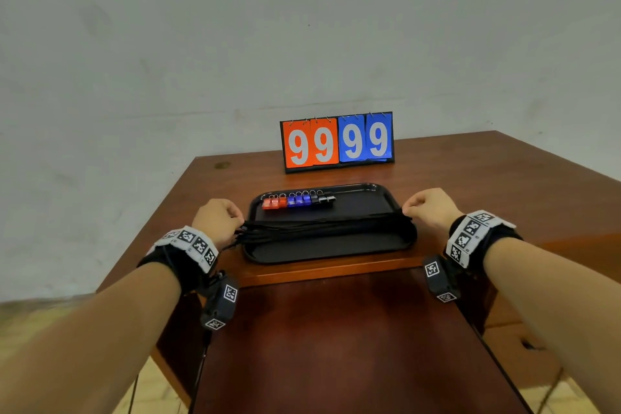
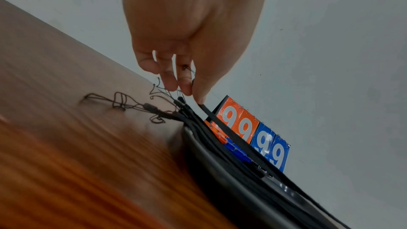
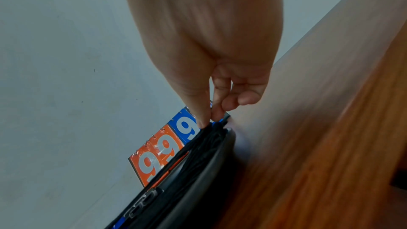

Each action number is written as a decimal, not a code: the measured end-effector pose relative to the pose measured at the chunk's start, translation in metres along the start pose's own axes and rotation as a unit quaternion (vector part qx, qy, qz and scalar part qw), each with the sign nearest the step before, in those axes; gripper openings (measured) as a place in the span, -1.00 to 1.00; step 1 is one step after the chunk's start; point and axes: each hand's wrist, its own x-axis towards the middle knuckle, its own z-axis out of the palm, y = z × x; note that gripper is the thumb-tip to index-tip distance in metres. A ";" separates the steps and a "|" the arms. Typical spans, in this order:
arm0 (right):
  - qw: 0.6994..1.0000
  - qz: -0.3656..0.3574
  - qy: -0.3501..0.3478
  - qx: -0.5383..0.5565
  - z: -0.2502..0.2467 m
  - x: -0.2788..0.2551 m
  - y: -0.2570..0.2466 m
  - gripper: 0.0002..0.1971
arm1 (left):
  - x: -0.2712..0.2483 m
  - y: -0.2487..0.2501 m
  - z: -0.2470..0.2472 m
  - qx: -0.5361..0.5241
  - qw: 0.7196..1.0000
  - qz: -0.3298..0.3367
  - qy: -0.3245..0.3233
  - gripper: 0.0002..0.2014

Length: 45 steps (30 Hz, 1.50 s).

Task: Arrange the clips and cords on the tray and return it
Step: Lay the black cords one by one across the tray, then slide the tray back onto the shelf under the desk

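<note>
A black tray (image 1: 336, 250) lies on the wooden table (image 1: 218, 188). Along its far side stands a row of red, blue and black clips (image 1: 297, 201). A bundle of black cords (image 1: 322, 227) stretches across the tray from left to right. My left hand (image 1: 220, 217) pinches one cord's left end (image 2: 203, 106) just past the tray's left rim, with thin looped ends (image 2: 123, 101) spilling onto the table. My right hand (image 1: 428, 207) pinches the cord's right end (image 3: 207, 128) at the tray's right rim (image 3: 229, 138).
A flip scoreboard (image 1: 337, 142) showing 99 in orange and 99 in blue stands behind the tray near the wall. The tray sits close to the table's front edge (image 1: 329, 274), with a lower wooden surface (image 1: 353, 346) in front.
</note>
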 end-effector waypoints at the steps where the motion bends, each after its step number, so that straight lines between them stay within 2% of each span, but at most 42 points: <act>1: 1.000 0.007 0.006 0.003 0.002 0.000 0.001 -0.84 | 0.001 -0.001 0.001 0.007 1.000 -0.001 -0.001 -0.84; 7: 0.999 0.032 0.034 0.018 0.009 0.002 0.000 -0.93 | 0.004 -0.006 0.007 0.037 0.999 0.001 -0.020 -0.84; 14: 0.999 0.035 0.015 0.028 0.008 0.002 0.000 -0.90 | 0.005 -0.010 0.005 0.032 0.999 0.000 -0.026 -0.89; 20: 1.000 0.021 0.010 -0.016 -0.005 0.008 -0.016 -0.97 | 0.019 -0.003 -0.009 0.077 0.997 -0.015 -0.002 -0.88; 22: 0.999 0.024 -0.001 -0.023 -0.005 0.015 -0.021 -0.90 | 0.027 0.003 -0.011 0.072 0.997 -0.015 -0.018 -0.89; 24: 0.999 0.023 -0.018 -0.038 0.000 0.024 -0.025 -0.75 | 0.034 0.011 -0.007 0.069 0.997 -0.011 -0.041 -0.90; 27: 0.995 0.035 -0.063 -0.070 0.013 0.038 -0.030 -0.63 | 0.047 0.019 0.007 0.079 0.994 -0.013 -0.077 -0.78; 31: 0.981 0.045 -0.104 -0.161 0.023 0.050 -0.040 -0.75 | 0.058 0.018 0.021 0.093 0.986 -0.036 -0.130 -0.72; 34: 0.972 0.077 -0.125 -0.181 0.023 0.057 -0.043 -0.84 | 0.065 0.012 0.026 0.097 0.983 -0.046 -0.149 -0.73; 39: 0.966 0.114 -0.148 -0.179 0.023 0.064 -0.038 -0.78 | 0.073 0.005 0.032 0.074 0.984 -0.051 -0.156 -0.81; 45: 0.972 0.113 -0.140 -0.151 0.026 0.062 -0.032 -0.75 | 0.072 0.004 0.035 0.054 0.985 -0.047 -0.155 -0.79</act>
